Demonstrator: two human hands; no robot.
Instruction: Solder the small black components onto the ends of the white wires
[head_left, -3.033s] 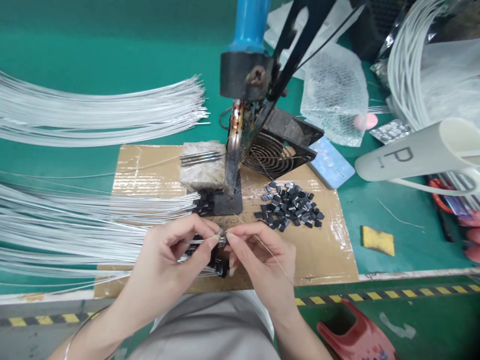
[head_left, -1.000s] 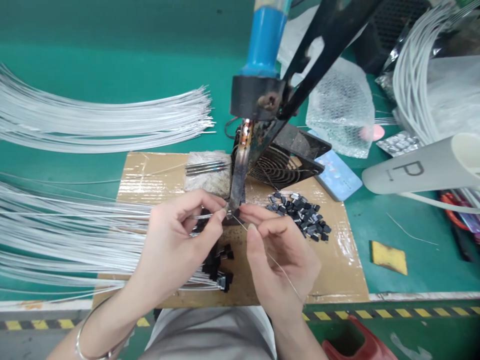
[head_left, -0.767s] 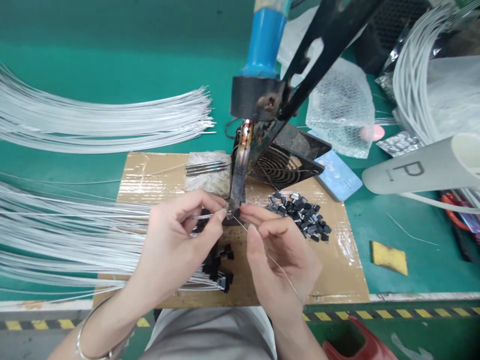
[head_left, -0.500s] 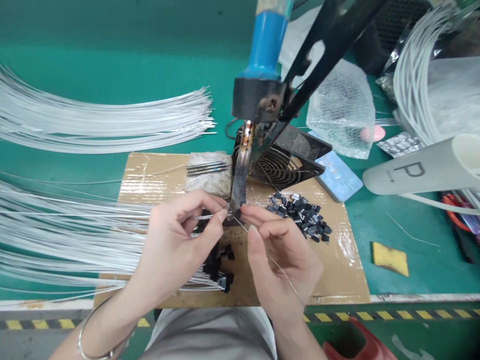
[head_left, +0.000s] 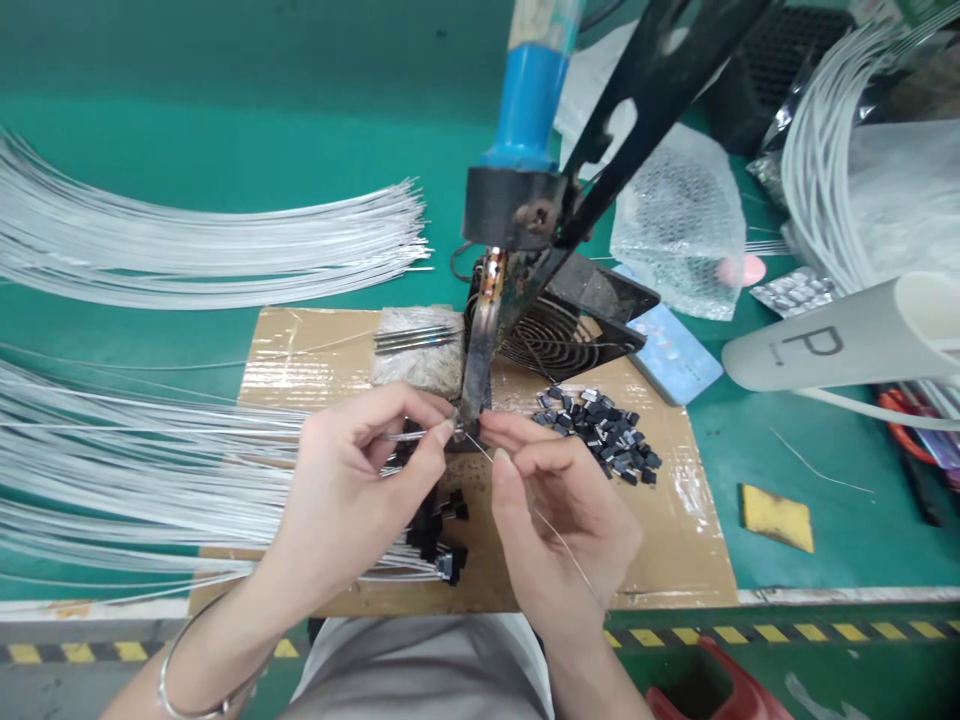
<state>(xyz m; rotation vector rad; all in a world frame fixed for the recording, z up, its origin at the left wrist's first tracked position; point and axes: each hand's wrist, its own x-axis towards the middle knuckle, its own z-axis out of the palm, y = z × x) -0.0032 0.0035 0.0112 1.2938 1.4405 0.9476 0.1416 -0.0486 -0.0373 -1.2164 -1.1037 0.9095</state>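
Beneath the tip of the soldering iron (head_left: 478, 365), white wires (head_left: 405, 436) are held by the left hand (head_left: 364, 485), its grip pinched on them between thumb and forefinger; how many are held cannot be told. From the right, a thin wire (head_left: 564, 543) is pinched between the thumb and fingers of the right hand (head_left: 574, 525), its near end pointed toward the iron's tip; whether the two touch is too small to tell.

Both hands are held over a cardboard sheet (head_left: 675, 520), laid on the green worktop (head_left: 300, 140). Loose black connectors (head_left: 611, 440) are heaped directly on the cardboard, right of the iron. Beside the left hand, a wire bundle (head_left: 135, 480) is spread, with black ends (head_left: 448, 566) gathered near the wrist. Metal rods (head_left: 416, 338) are laid across a pale block (head_left: 420, 372), next to a black fan (head_left: 555, 335).

Among the containers, a white cup (head_left: 840, 345) marked "P" is set at the right; its contents are hidden. Behind it, a clear plastic bag (head_left: 904, 190) is placed by a coil of white cable (head_left: 814, 180); what is bagged cannot be made out. Bubble wrap (head_left: 679, 220) is left near a blue box (head_left: 671, 352), whose inside is not shown. Tablet-like bumps are seen in a silvery blister pack (head_left: 795, 292).
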